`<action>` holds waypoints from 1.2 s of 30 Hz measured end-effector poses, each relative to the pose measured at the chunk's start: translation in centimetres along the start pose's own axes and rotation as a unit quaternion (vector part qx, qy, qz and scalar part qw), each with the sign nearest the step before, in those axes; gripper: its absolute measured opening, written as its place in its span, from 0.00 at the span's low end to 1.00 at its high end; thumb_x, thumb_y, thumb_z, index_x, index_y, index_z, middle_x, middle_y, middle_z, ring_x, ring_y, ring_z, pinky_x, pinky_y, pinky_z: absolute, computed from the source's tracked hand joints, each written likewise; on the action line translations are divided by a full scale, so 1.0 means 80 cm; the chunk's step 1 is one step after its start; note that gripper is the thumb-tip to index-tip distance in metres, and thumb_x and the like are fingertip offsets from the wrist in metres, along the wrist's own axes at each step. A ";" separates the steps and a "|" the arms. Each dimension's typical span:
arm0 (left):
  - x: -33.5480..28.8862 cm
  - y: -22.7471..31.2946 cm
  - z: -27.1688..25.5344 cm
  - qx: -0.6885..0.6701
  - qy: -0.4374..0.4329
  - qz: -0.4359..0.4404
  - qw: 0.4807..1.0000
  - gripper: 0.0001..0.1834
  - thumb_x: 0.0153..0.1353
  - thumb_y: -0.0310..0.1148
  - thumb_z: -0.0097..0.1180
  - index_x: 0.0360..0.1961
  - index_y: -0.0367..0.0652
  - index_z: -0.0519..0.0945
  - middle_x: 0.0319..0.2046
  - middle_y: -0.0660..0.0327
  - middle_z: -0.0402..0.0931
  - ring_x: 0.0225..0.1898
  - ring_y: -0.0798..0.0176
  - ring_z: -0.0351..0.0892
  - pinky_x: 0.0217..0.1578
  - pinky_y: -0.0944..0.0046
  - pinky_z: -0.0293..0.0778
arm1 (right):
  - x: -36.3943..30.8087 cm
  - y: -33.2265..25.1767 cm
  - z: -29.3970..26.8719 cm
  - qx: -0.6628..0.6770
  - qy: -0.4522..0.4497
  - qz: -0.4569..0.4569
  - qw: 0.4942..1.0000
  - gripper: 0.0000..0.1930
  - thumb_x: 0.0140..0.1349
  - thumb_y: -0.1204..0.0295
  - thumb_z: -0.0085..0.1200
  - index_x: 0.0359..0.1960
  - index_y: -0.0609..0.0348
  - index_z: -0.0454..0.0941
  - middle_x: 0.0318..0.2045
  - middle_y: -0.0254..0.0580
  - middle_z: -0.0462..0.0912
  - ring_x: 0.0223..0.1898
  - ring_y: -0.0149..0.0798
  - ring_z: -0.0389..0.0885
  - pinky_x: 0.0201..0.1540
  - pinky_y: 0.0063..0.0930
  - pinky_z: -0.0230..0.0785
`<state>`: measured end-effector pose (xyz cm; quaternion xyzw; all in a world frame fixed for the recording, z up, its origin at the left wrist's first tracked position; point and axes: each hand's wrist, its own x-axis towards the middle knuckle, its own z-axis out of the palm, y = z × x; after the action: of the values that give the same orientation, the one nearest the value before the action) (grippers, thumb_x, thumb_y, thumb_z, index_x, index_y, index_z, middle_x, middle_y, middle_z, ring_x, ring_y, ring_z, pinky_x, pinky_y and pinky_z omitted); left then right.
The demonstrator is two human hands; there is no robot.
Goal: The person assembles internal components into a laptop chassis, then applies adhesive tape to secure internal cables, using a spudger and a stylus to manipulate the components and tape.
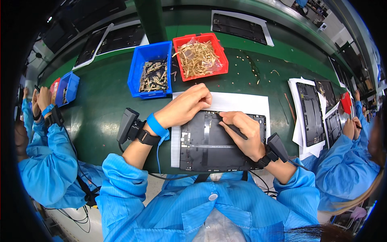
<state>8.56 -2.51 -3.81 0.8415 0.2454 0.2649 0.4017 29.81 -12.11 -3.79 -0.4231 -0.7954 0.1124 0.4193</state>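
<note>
A black tablet-like panel [201, 155] with small metal parts and a pale ribbon strip lies flat before me on white paper sheets [250, 101]. My right hand [246, 131] grips a slim black hand tool, perhaps tweezers [238, 132], whose tip reaches the panel's far edge. Over the panel's far left corner rests my left hand [186, 105], its fingers curled together; whatever they may hold is hidden. A blue wrist strap [157, 126] with a cord circles my left wrist.
Beyond the panel stand a blue bin [135, 76] of small metal strips and a red bin [223, 60] of gold-coloured strips. More panels on paper lie at the right [309, 117] and far side [238, 27]. Co-workers sit on both sides. Small bits dot the green table [105, 117].
</note>
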 end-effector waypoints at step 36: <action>0.034 -0.002 0.004 0.089 -0.153 0.059 0.982 0.09 0.53 0.26 0.63 0.33 0.42 0.75 0.32 0.59 0.69 0.40 0.54 0.71 0.41 0.55 0.68 | -0.007 -0.008 0.002 -0.173 -0.058 -0.164 0.969 0.06 0.54 0.79 0.60 0.29 0.59 0.73 0.38 0.42 0.82 0.43 0.39 0.83 0.35 0.27 0.78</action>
<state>10.78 -0.90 -3.44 0.9176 0.1537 0.1331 0.3417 29.47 -12.88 -3.88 -0.3453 -0.8844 -0.0727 0.3054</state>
